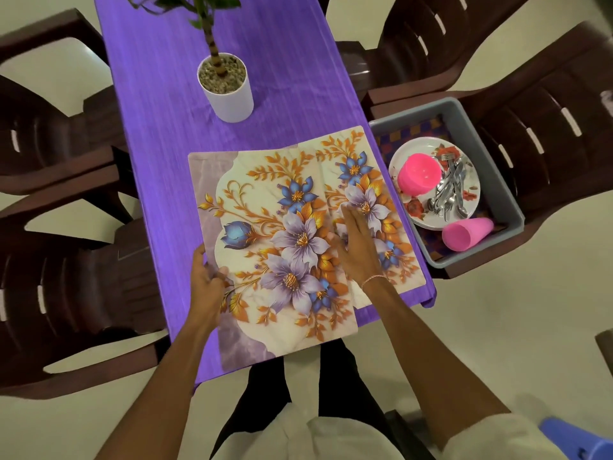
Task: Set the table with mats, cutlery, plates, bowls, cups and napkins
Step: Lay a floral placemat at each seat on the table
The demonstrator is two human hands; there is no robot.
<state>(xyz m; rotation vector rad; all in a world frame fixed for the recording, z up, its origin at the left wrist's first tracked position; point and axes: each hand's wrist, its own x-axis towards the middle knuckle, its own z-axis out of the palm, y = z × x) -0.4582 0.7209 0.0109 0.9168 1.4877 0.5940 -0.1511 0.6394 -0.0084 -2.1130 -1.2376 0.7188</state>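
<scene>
Two floral mats (pixel 381 167) overlap on the purple worktop (pixel 166 134). The left hand (pixel 209 277) grips the near mat's (pixel 265 200) left edge in curled fingers; the right hand (pixel 356 242) presses flat, fingers straight, where they overlap

Top edge cuts off the plant (pixel 213 41) — cutlery (pixel 451 190) pieces too tangled to count.

Location type: domestic dining area (home, not commercial). Ref. evidence: narrow table (pixel 159 111) w/ purple cloth, moulded brown plastic chairs (pixel 530 134) both sides, potted plant (pixel 229 94) at centre, grey tub (pixel 477 141) on a chair w/ floral plate (pixel 428 220), cutlery (pixel 451 190), pink cup (pixel 464 234); pale floor (pixel 497 310).
</scene>
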